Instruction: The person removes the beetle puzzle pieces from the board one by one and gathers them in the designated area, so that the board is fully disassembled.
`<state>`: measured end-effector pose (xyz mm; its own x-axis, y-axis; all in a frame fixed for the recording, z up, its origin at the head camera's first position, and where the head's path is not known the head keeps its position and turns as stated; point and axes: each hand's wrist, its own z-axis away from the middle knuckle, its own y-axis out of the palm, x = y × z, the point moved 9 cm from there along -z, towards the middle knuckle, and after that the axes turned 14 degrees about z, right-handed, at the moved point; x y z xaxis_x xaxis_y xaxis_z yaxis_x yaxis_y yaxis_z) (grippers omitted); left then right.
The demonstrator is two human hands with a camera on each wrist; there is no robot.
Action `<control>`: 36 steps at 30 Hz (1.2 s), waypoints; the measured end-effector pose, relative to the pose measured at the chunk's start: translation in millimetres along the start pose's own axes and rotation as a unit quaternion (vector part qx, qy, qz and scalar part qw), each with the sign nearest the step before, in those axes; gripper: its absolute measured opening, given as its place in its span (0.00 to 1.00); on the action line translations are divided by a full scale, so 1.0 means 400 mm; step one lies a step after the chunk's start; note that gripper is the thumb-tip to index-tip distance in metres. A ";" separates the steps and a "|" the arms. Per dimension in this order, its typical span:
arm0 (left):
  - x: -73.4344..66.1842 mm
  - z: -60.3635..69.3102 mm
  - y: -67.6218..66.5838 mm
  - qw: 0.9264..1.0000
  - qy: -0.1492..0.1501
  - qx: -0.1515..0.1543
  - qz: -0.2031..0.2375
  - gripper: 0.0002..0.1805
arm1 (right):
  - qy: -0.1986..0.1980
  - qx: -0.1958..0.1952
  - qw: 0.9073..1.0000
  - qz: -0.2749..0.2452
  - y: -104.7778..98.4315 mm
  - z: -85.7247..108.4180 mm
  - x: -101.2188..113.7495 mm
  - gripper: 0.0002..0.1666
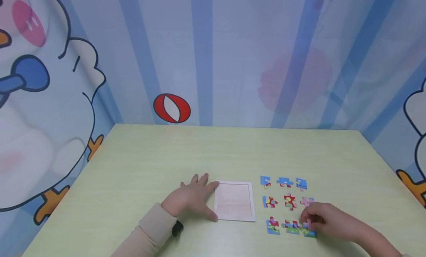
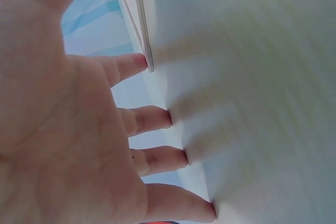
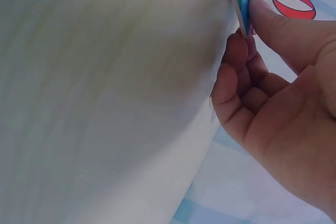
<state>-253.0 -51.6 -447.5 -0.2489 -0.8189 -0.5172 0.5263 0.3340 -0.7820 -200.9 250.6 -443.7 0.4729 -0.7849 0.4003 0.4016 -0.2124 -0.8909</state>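
My left hand (image 1: 192,199) is spread wide at the left side of a square puzzle tray (image 1: 253,201), thumb and index fingertip touching its corners. In the left wrist view, the fingertips of the left hand (image 2: 89,129) rest on the table, and the tray's edge (image 2: 143,24) meets one of them. My right hand (image 1: 329,220) pinches the lower right jigsaw piece (image 1: 310,233), green and blue, between thumb and fingers. The right wrist view shows that piece tilted, its edge towards the camera; the other fingers of the right hand (image 3: 273,108) are curled below.
Several other jigsaw pieces lie in rows right of the tray, among them a blue corner piece (image 1: 265,181), a red piece (image 1: 290,202) and a pink piece (image 1: 306,201). A pale green table (image 1: 149,149) carries everything. Behind it hangs a striped blue curtain (image 1: 229,64).
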 end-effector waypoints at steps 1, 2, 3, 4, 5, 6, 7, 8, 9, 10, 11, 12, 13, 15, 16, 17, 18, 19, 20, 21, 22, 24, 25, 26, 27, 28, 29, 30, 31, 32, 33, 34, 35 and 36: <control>0.000 -0.001 0.000 1.000 0.000 0.000 -0.001 0.57 | 0.001 -0.002 1.000 0.005 -0.001 0.000 -0.001 0.06; 0.000 -0.001 0.000 1.000 0.001 0.000 -0.002 0.57 | 0.001 -0.005 1.000 0.011 -0.001 0.000 -0.001 0.06; 0.001 -0.002 0.000 1.000 0.001 0.000 -0.002 0.57 | 0.000 -0.008 1.000 0.016 -0.001 0.000 -0.001 0.06; 0.000 -0.003 -0.001 1.000 0.002 0.001 -0.004 0.57 | 0.000 -0.010 1.000 0.022 -0.002 0.000 -0.001 0.06; 0.000 -0.004 -0.001 1.000 0.002 0.001 -0.005 0.58 | 0.000 -0.011 1.000 0.024 -0.001 0.000 -0.001 0.06; 0.000 -0.005 0.000 1.000 0.003 0.001 -0.005 0.58 | 0.000 -0.012 1.000 0.026 -0.001 0.000 -0.001 0.06; 0.001 -0.005 0.000 1.000 0.003 0.002 -0.005 0.57 | -0.001 -0.013 1.000 0.028 -0.001 0.000 -0.001 0.06; 0.000 -0.006 0.000 1.000 0.003 0.002 -0.006 0.57 | -0.001 -0.014 1.000 0.028 0.000 0.000 -0.001 0.06; 0.000 -0.006 0.000 1.000 0.003 0.003 -0.006 0.58 | 0.003 -0.012 1.000 0.026 0.001 -0.001 -0.003 0.07; 0.000 -0.006 -0.001 1.000 0.002 0.003 -0.006 0.57 | 0.004 -0.012 1.000 0.025 0.002 -0.002 -0.004 0.07; 0.000 -0.006 -0.001 1.000 0.002 0.004 -0.005 0.57 | 0.005 -0.012 1.000 0.025 0.002 -0.002 -0.005 0.07; -0.001 -0.005 -0.001 1.000 0.001 0.005 -0.005 0.57 | 0.007 -0.012 1.000 0.025 0.003 -0.002 -0.005 0.06; -0.001 -0.005 -0.002 1.000 0.001 0.005 -0.005 0.57 | 0.008 -0.012 1.000 0.027 0.003 -0.003 -0.006 0.06; -0.002 -0.005 -0.002 1.000 0.000 0.007 -0.006 0.57 | 0.013 -0.012 0.999 0.031 0.003 -0.003 -0.007 0.07; -0.002 -0.005 -0.002 1.000 -0.001 0.008 -0.006 0.57 | 0.012 -0.013 0.999 0.036 0.002 -0.002 -0.006 0.06; -0.003 -0.006 -0.003 1.000 0.000 0.009 -0.006 0.58 | 0.014 -0.013 0.999 0.039 0.002 -0.002 -0.006 0.06; -0.002 -0.007 -0.003 1.000 0.000 0.009 -0.007 0.58 | 0.016 -0.013 0.999 0.041 0.001 -0.002 -0.006 0.06; -0.002 -0.007 -0.004 1.000 0.000 0.009 -0.007 0.58 | 0.017 -0.013 0.999 0.043 0.000 -0.003 -0.006 0.06; -0.002 -0.007 -0.004 1.000 0.000 0.010 -0.007 0.58 | 0.017 -0.013 0.999 0.046 0.000 -0.003 -0.006 0.06; -0.001 -0.007 -0.005 1.000 0.000 0.010 -0.008 0.58 | 0.017 -0.014 0.999 0.047 -0.001 -0.003 -0.006 0.06; -0.001 -0.007 -0.005 1.000 0.000 0.010 -0.007 0.59 | 0.018 -0.015 0.999 0.048 -0.001 -0.003 -0.006 0.06; 0.001 -0.007 -0.006 1.000 0.002 0.011 -0.008 0.59 | 0.020 -0.017 0.998 0.049 0.000 -0.004 -0.008 0.06; 0.000 -0.006 -0.008 1.000 0.003 0.011 -0.007 0.58 | 0.018 -0.020 0.998 0.050 0.000 -0.004 -0.008 0.06; 0.001 -0.006 -0.009 1.000 0.005 0.011 -0.007 0.58 | 0.016 -0.022 0.998 0.052 0.000 -0.004 -0.007 0.05; 0.001 -0.006 -0.011 1.000 0.006 0.011 -0.007 0.57 | 0.017 -0.024 0.998 0.053 0.001 -0.005 -0.007 0.05; 0.003 -0.007 -0.014 1.000 0.006 0.012 -0.005 0.56 | 0.013 -0.028 0.998 0.054 0.000 -0.006 -0.005 0.05; 0.004 -0.007 -0.018 1.000 0.008 0.012 -0.006 0.55 | 0.012 -0.031 0.998 0.056 0.000 -0.006 -0.004 0.05; 0.007 -0.008 -0.021 1.000 0.008 0.014 -0.002 0.54 | 0.009 -0.034 0.998 0.057 -0.002 -0.007 -0.002 0.05; 0.010 -0.009 -0.026 1.000 0.008 0.016 0.003 0.53 | 0.004 -0.038 0.998 0.056 -0.005 -0.007 0.000 0.05; 0.015 -0.010 -0.030 1.000 0.006 0.019 0.010 0.52 | 0.003 -0.041 0.998 0.054 -0.010 -0.007 0.001 0.05; 0.020 -0.010 -0.036 1.000 0.003 0.023 0.021 0.51 | 0.004 -0.043 0.998 0.052 -0.015 -0.007 0.002 0.06; 0.025 -0.009 -0.042 0.999 0.000 0.027 0.032 0.50 | 0.002 -0.047 0.998 0.050 -0.023 -0.007 0.003 0.07; 0.031 -0.008 -0.050 0.999 -0.001 0.030 0.043 0.50 | 0.004 -0.050 0.997 0.050 -0.033 -0.007 0.004 0.08; 0.037 -0.006 -0.059 0.998 -0.003 0.033 0.055 0.49 | 0.003 -0.054 0.997 0.048 -0.044 -0.006 0.006 0.09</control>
<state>-271.1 -70.3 -437.6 -0.1819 -0.7810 -0.5974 0.6022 0.3918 -0.6956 -208.7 251.2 -427.7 0.5005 -0.8075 0.3120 0.2675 -0.1985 -0.9429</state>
